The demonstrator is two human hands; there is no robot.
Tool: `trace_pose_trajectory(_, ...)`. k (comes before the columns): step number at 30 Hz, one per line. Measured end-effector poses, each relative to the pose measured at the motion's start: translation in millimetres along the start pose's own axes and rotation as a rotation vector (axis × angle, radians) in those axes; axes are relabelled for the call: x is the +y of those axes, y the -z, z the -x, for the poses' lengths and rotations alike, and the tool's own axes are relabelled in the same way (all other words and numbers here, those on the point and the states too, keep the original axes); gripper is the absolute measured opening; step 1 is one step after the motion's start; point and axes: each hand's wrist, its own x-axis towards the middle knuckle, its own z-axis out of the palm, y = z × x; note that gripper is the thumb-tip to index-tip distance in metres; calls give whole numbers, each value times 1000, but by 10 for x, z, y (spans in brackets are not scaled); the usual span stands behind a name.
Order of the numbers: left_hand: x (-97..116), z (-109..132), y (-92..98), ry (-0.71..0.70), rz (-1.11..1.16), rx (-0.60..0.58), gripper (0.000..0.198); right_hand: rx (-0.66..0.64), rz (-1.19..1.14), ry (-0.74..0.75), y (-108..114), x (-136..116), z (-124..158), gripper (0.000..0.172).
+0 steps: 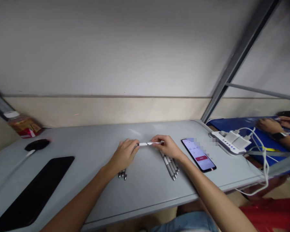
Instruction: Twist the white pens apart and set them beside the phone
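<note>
A white pen [143, 144] lies crosswise above the table between my two hands. My left hand [125, 153] pinches its left end, and my right hand [166, 145] pinches the other end near the clip. Several pens with grey grips and silver tips [170, 166] lie side by side on the table, partly under my right wrist. Under my left hand more pens [122, 174] show only their silver tips; the hand hides the rest of them.
On the right are a phone with a lit timer screen [199, 155] and a white power strip [229, 141] with plugs and cables. A black mat [36, 193], a black round device [37, 144] and a bottle [24, 125] are at left. A co-worker's hands [270, 126] are at far right.
</note>
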Motion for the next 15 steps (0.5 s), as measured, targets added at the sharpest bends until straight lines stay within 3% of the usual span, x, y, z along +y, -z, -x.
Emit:
trace_pose_trajectory(3,1,-3,7,0,8,-8,25,89,103,89,8,4,-4,8)
trace_pose_trajectory(8,-50,-11,6,-22,25,34,29,103,335,171,28,86,-8,17)
trace_pose_trajectory(15,-133,-13,6,-5,20,56,29,105,520,136,124,233,-12,20)
